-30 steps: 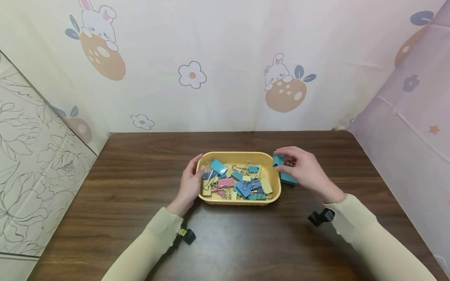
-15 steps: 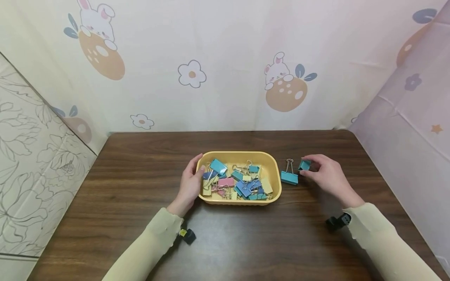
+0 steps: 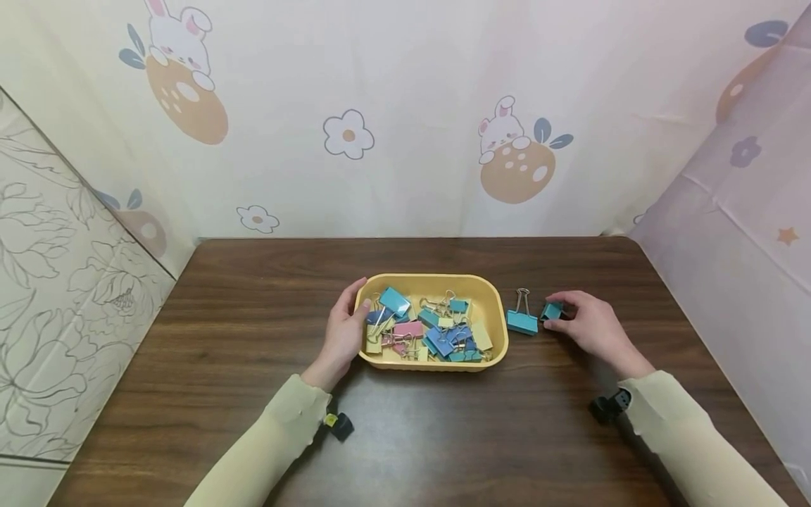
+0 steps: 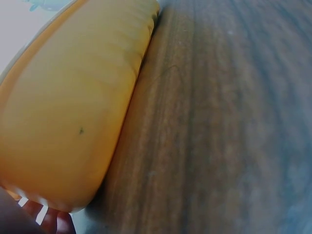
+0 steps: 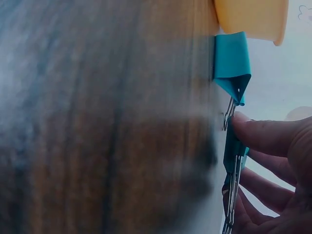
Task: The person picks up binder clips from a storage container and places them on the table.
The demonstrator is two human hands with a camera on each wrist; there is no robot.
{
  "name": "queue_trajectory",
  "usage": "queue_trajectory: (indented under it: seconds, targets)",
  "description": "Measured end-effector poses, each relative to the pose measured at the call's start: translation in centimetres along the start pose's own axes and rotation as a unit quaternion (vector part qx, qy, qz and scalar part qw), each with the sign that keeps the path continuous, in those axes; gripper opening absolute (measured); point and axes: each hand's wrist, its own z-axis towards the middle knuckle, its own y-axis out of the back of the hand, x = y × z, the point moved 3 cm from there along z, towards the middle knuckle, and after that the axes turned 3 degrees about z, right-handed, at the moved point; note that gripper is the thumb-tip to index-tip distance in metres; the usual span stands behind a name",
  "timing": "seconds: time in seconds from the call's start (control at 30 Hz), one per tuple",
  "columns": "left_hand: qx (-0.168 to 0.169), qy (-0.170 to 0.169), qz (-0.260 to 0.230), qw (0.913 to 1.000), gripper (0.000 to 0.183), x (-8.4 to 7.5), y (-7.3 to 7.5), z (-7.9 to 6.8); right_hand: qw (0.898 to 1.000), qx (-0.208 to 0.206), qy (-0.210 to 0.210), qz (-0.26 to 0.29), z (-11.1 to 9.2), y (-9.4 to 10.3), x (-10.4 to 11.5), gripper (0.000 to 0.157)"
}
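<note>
My left hand [image 3: 345,332] grips the left end of a yellow plastic basket [image 3: 494,299], thumb over the rim and fingers along the outside. Inside lie several binder clips [image 3: 407,329] in teal, blue, pink and yellow, piled together. To the right of the basket a large teal binder clip [image 3: 522,322] stands on the table with its wire handles toward the back. Just beyond it, my right hand [image 3: 589,324] pinches another teal binder clip [image 3: 552,312] between thumb and fingers, low at the tabletop. In the right wrist view its wire handles [image 5: 233,190] extend beneath the fingers.
The dark wood table [image 3: 253,338] reaches back to a wall covered with a rabbit-print curtain [image 3: 412,141]. More patterned cloth hangs at the left and right sides. A small black camera [image 3: 610,407] sits at the right wrist, another black camera [image 3: 342,426] at the left.
My right hand has carried the pinched teal binder clip from beside the basket's rim rightward and down to the tabletop, uncovering the standing clip. My left hand stays on the basket.
</note>
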Motion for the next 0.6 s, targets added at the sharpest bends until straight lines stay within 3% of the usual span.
queue_trajectory:
  seconds: [0.6]
  targets:
    - [0.002, 0.000, -0.002, 1.0000, 0.044, -0.21, -0.02, -0.13, 0.999, 0.025, 0.020, -0.006, -0.02, -0.12, 0.48, 0.045]
